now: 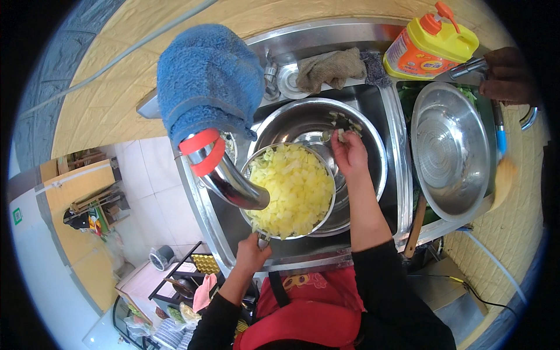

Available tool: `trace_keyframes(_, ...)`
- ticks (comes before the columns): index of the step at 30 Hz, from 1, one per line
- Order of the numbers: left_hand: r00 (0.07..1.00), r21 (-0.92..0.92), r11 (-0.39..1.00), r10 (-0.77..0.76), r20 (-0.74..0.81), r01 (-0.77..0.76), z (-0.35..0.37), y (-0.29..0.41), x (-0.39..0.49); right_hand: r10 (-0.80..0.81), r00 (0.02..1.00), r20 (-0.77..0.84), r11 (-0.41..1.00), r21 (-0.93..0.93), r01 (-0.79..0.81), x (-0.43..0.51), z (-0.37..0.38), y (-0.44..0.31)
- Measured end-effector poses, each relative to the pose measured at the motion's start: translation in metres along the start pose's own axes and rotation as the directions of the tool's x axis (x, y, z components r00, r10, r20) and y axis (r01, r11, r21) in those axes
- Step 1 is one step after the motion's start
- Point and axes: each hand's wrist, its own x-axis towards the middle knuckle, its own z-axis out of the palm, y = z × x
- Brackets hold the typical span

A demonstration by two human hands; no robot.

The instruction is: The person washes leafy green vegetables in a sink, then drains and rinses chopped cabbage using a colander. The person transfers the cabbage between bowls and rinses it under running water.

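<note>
My left hand [253, 254] grips the handle [263, 241] of a strainer [334, 194] heaped with diced, pale yellow vegetable pieces [291, 188]. The strainer sits over the left part of a large stainless steel basin [379, 175], which lies in a metal sink. Inside the basin, my right hand [351, 154] pinches a few small whitish pieces [341, 134] between its fingertips. More loose bits [339, 117] cling to the basin wall just beyond it. A curved chrome faucet [236, 186] with a red band reaches over the strainer's left edge and hides part of it.
A blue towel [208, 81] drapes over the faucet. Behind the basin lie a brown mesh cloth [331, 70] and a dark scrubber [375, 69]. A yellow detergent jug [431, 46] stands back right. Right of the sink rests a perforated metal colander [450, 151], near a wooden handle [414, 227].
</note>
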Motion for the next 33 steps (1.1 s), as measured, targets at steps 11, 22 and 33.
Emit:
trace_keyframes(11, 0.999, -0.008, 1.0, 0.017, 0.028, -0.016, -0.003, 0.004, 0.006, 0.094, 0.619, 0.78, -0.35, -0.556, 0.754, -0.184, 0.062, 0.033)
trace_keyframes(22, 1.0, 0.015, 1.0, 0.001, 0.019, -0.002, -0.009, 0.007, -0.001, -0.412, 0.787, 0.459, 0.129, -0.826, 0.549, -0.154, 0.04, -0.014)
trace_keyframes(33, 0.987, -0.012, 0.987, -0.163, -0.016, 0.163, -0.03, 0.004, -0.032, 0.588, 0.744, -0.318, 0.717, -0.222, -0.661, -0.017, -0.075, 0.067)
